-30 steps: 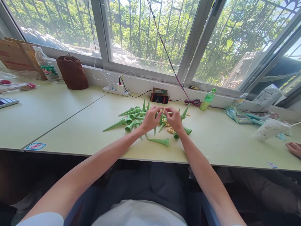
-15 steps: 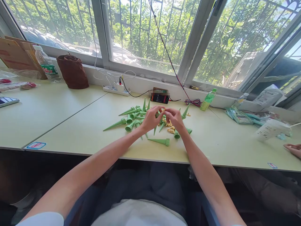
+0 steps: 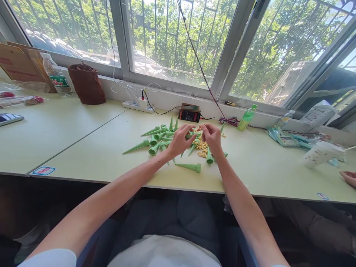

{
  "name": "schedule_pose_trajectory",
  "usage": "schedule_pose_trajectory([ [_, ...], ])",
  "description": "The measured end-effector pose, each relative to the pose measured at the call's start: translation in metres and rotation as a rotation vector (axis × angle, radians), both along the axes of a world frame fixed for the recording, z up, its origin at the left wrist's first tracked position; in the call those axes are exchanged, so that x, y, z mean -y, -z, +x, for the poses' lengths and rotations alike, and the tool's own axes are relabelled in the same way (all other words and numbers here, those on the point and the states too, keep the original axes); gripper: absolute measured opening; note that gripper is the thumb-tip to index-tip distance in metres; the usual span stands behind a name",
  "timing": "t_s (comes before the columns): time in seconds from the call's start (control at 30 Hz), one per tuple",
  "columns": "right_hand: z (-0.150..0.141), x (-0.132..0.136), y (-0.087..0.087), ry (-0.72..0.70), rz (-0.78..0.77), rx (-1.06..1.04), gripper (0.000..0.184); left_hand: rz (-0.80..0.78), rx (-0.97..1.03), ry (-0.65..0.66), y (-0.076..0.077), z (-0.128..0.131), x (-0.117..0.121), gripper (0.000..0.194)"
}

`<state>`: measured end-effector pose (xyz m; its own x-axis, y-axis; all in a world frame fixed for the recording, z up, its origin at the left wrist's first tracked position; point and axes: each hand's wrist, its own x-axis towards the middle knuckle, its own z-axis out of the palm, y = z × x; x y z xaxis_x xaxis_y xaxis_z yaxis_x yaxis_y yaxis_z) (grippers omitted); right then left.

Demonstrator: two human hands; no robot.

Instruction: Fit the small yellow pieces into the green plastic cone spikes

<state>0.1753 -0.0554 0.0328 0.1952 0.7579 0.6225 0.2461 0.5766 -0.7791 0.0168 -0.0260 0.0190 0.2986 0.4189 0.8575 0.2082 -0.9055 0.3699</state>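
My left hand (image 3: 180, 141) is curled around a green plastic spike (image 3: 188, 136). Its wide end shows between thumb and fingers, and the palm hides much of the rest. Just to the right, my right hand (image 3: 211, 136) pinches a small yellow plastic piece (image 3: 199, 128) between thumb and fingertips, apart from the spike. Below the hands lies a pile of small yellow pieces (image 3: 204, 147). Several hollow green spikes (image 3: 158, 138) are heaped to the left. One loose spike (image 3: 190, 167) lies nearest the table's front edge, and another spike (image 3: 209, 157) sits under my right wrist.
Behind the heap a phone (image 3: 189, 114) leans by the window sill. A power strip (image 3: 138, 106), brown bag (image 3: 86, 84) and water bottle (image 3: 57, 76) stand left. To the right are a green bottle (image 3: 247, 118), plastic packets (image 3: 283, 136) and another person's hand (image 3: 349, 178).
My hands have moved apart. The right hand has shifted right and slightly up with the small yellow piece, while the left stays nearly in place, its fingers a little more parted.
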Motion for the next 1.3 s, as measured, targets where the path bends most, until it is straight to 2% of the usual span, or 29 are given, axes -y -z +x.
schedule_pose_trajectory([
  [0.13, 0.008, -0.002, -0.003, 0.170, 0.088, -0.072, 0.036, -0.050, 0.057, -0.030, 0.000, 0.000, -0.002, 0.014],
  [0.23, 0.012, -0.006, -0.002, 0.215, 0.112, -0.106, 0.037, -0.112, 0.103, -0.045, -0.001, 0.000, -0.004, 0.021],
  [0.43, 0.012, -0.009, 0.000, 0.191, 0.099, -0.120, 0.041, -0.213, 0.148, -0.035, 0.000, 0.000, -0.007, 0.031],
  [0.73, 0.010, -0.009, 0.001, 0.169, 0.074, -0.162, 0.041, -0.331, 0.114, -0.007, -0.001, -0.002, -0.011, 0.037],
  [0.93, 0.010, -0.008, 0.001, 0.158, 0.058, -0.157, 0.040, -0.328, 0.058, -0.055, 0.000, -0.003, -0.015, 0.041],
  [1.13, 0.009, -0.009, 0.001, 0.176, 0.040, -0.130, 0.042, -0.553, 0.106, 0.080, 0.006, -0.003, -0.020, 0.044],
  [1.3, 0.007, -0.008, 0.001, 0.173, 0.046, -0.107, 0.039, -0.565, 0.142, 0.139, 0.006, -0.002, -0.021, 0.044],
])
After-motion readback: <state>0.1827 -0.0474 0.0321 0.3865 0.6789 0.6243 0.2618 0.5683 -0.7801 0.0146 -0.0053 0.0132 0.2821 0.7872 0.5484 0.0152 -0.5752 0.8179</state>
